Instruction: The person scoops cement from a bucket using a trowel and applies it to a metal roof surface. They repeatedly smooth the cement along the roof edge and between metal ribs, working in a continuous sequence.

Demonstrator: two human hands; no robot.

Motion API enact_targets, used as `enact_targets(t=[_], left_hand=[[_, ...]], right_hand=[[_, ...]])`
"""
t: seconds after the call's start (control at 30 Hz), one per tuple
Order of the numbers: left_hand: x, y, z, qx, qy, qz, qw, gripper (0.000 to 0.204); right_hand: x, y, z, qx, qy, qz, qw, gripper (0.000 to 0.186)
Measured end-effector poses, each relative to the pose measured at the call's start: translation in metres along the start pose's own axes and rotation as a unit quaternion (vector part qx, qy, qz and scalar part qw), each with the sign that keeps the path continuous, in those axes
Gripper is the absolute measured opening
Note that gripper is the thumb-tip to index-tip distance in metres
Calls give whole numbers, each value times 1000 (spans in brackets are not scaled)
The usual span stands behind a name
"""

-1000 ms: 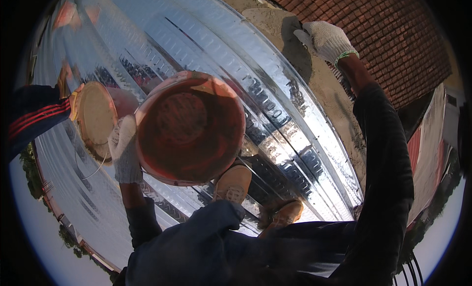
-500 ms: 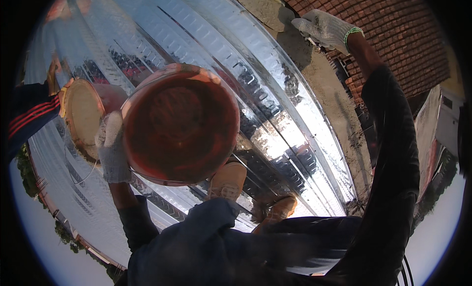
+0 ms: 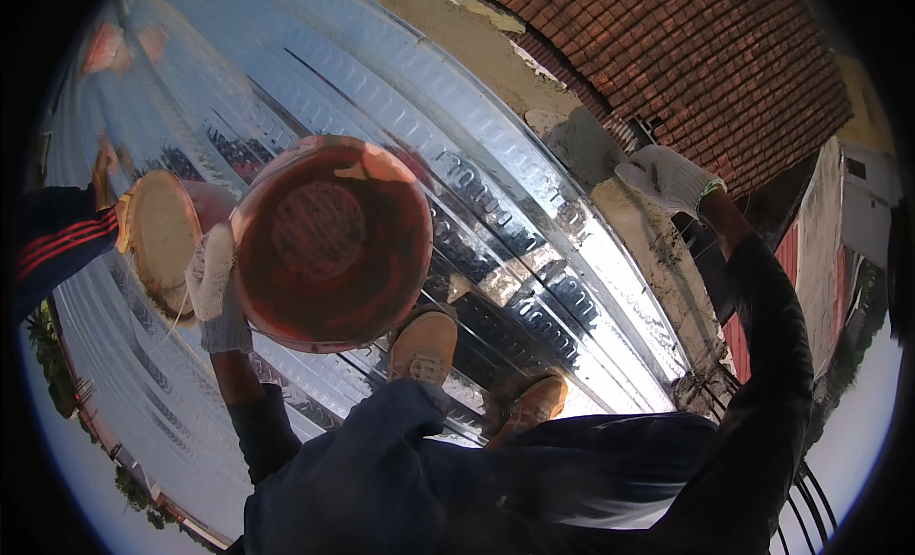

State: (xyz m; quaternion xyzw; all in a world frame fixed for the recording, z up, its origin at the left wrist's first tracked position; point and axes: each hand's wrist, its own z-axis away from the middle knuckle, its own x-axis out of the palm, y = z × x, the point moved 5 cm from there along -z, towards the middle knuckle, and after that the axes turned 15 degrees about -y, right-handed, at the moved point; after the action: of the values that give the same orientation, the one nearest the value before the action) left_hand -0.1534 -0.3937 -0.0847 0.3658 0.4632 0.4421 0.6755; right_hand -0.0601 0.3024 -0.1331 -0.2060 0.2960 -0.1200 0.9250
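My left hand [image 3: 217, 293], in a pale knit glove, grips the near-left rim of a red bucket [image 3: 329, 312]. The bucket's mouth faces up at me, and reddish wet residue coats its inside. My right hand [image 3: 667, 180], gloved too, is closed at the far right, over a strip of grey mortar [image 3: 457, 30]. From its fingertips extends what looks like a mortar-covered trowel [image 3: 562, 126]; its handle is hidden in my glove. Left of my left hand stands a second bucket [image 3: 162, 236] filled with or coated in beige material.
Shiny ribbed metal sheeting [image 3: 315, 78] lies under my boots [image 3: 422, 350]. A tiled roof [image 3: 667, 59] rises beyond the mortar strip. At the left, another person's striped sleeve [image 3: 62, 236] reaches toward the second bucket. Dark bars [image 3: 810, 503] show at the lower right.
My right hand has moved back toward me and slightly right along the mortar strip, the trowel shape going with it. The red bucket has shifted a little left, still in my left hand.
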Motion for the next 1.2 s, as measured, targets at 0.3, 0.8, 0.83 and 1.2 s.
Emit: enact_targets(t=[0.3, 0.8, 0.83, 1.2], left_hand=[[67, 56, 23, -11, -28, 37, 999, 33], [-38, 11, 234, 7, 158, 273, 949, 35], [-65, 12, 267, -4, 199, 279, 940, 36], [-299, -197, 306, 94, 467, 426, 769, 49]], right_hand=[[105, 40, 96, 43, 105, -29, 993, 39], [182, -5, 143, 5, 250, -187, 950, 42], [184, -18, 128, -26, 249, -196, 948, 44], [204, -12, 136, 9, 376, -44, 926, 52]])
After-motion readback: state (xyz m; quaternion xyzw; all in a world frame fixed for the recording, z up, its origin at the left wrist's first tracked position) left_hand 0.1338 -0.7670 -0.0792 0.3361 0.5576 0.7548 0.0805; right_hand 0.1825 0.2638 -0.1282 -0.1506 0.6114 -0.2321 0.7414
